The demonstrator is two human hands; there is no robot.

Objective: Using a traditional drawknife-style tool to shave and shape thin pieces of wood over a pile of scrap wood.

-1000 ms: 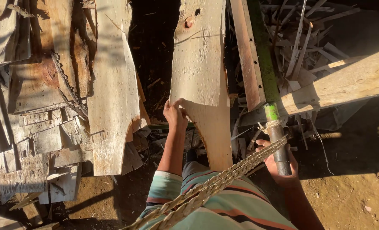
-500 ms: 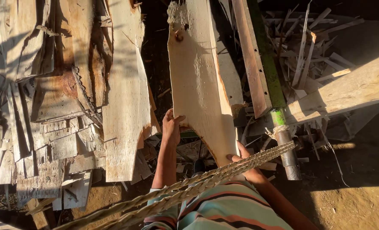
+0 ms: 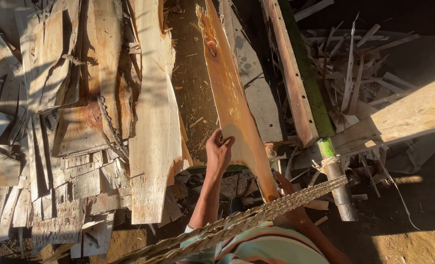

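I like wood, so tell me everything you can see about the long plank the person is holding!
The plank is a long, thin slab of rough-sawn wood, orange-brown in the sun, with a ragged far end, a dark knot near that end and pale flecks on its face. It is turned up on edge, running away from the person over a sawdust-strewn surface. The left hand grips its left edge; the right hand holds the near end, mostly hidden behind it.

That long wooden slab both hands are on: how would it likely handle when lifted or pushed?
The slab probably stays stiff: it stands on edge without sagging. Long and narrowing, it may tip sideways; the left hand steadies one edge, the right hand its lower end. Its ragged top suggests splinters.
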